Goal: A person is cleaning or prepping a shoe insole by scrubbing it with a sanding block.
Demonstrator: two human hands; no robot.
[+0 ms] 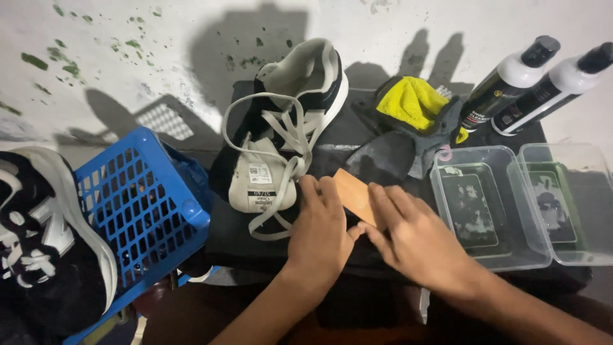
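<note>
Tan, flat insole-like piece point(353, 195) lies at the centre of the frame on a dark cloth point(255, 239) covering the tabletop. Both hands press on it. Left hand point(321, 231) lies palm down just left of the piece, fingers point(319, 191) stretched flat, touching its left edge. Right hand point(418, 239) lies over its lower right edge, fingers point(386, 199) extended flat, not curled round anything. Neither hand is gripping; both rest spread and loose.

Black-and-white sneaker point(287, 121) sits above the left hand, tongue pulled out towards the camera, grey laces hanging slack. Blue plastic basket point(137, 204) at left of frame; a second dark shoe point(45, 236) at far left edge. Yellow cloth point(412, 102) bunched on a grey rag point(440, 128), upper right of centre. Two dark bottles point(511, 80) with white shoulders lean at upper right. Two clear plastic tubs point(491, 214) at right, each with a dark sheet inside.

Judgement: the step looks like flattening or positioning the tan piece against the cloth. A further move would call for pinching an edge, since flat fingers give no hold.
</note>
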